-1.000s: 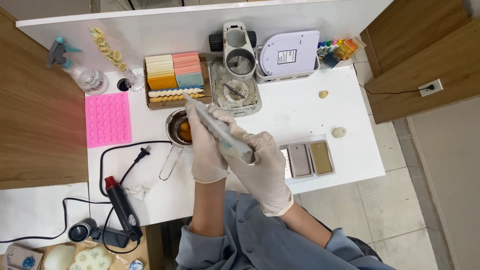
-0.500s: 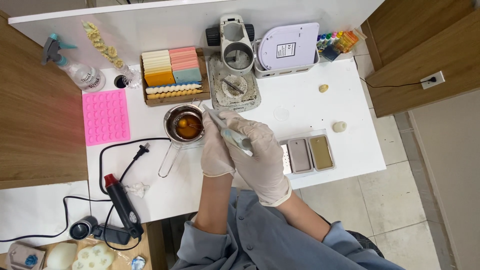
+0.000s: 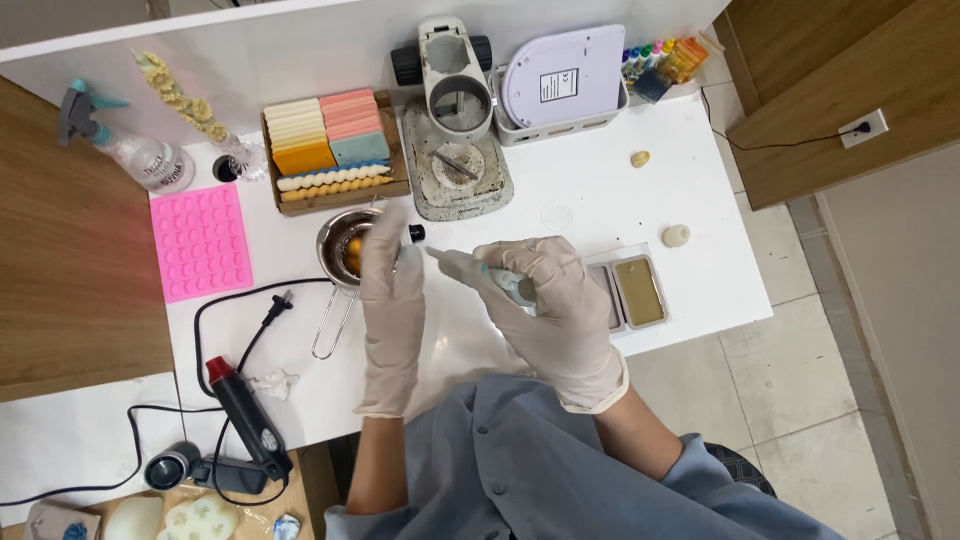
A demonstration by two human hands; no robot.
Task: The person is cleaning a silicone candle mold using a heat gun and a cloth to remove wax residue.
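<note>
Right hand (image 3: 555, 300), gloved: grip closed around a grey pen-shaped tool (image 3: 480, 275), tip pointing left toward a small dark bottle (image 3: 414, 234). Left hand (image 3: 392, 300): grip narrow on that bottle, just beside the metal pot (image 3: 338, 250) of amber liquid on the white tabletop (image 3: 600, 210).

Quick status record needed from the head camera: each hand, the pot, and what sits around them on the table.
left hand: gloved, fingers at the rim of the metal pot
right hand: gloved, gripping a slim pen-like tool, tip pointing toward the pot
metal pot: small, long handle toward the person, amber contents
left of pot: pink silicone mould, flat
behind pot: wooden tray of coloured blocks
right of hands: rectangular tray mould, tan fill
near edge: heat gun with black cable
</note>
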